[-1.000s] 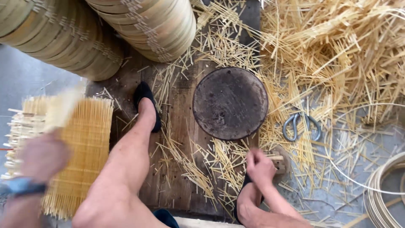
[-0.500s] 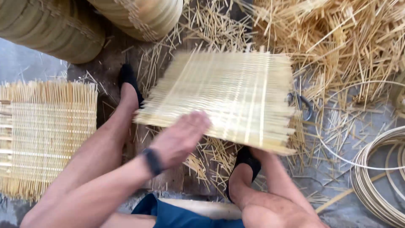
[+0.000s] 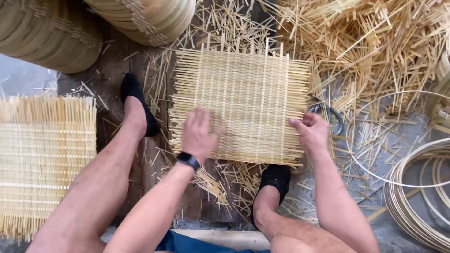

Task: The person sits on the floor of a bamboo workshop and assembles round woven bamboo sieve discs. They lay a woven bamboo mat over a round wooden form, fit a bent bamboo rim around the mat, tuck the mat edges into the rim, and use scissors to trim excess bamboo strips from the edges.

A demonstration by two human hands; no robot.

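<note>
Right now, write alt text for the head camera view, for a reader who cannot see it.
A seated person presses the left hand flat on a square woven bamboo mat while the right hand grips its right edge. More mats lie stacked at left, with loose bamboo strips, scissors, coiled hoops and stacked round rims around.

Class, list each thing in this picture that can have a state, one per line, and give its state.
Square woven bamboo mat: lying flat, both hands on it.
Left hand: open, palm pressed down.
Right hand: gripping the mat's edge.
Blue-handled scissors: lying partly hidden.
Second woven mat: lying flat, untouched.
</note>
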